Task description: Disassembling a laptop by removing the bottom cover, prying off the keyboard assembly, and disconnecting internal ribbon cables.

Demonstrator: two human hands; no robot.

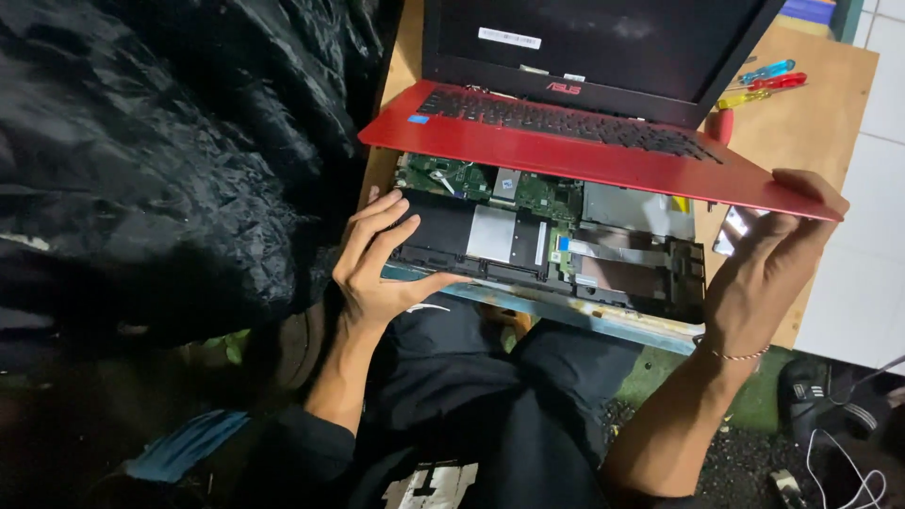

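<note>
A red laptop lies half taken apart on a wooden table (830,104). Its red keyboard cover (566,155) is lifted clear of the black bottom case (566,254), which shows a green circuit board, a black battery and a flat ribbon cable. My right hand (768,264) grips the cover's front right corner and holds it up. My left hand (377,264) rests on the bottom case's front left corner, fingers on the battery, thumb under the edge. The dark screen (594,38) stands upright behind.
Several screwdrivers with blue, red and yellow handles (764,83) lie at the back right of the table. A large black plastic sheet (160,160) fills the left. My dark trousers, a sandal (815,396) and a white cable (844,471) are below, on the ground.
</note>
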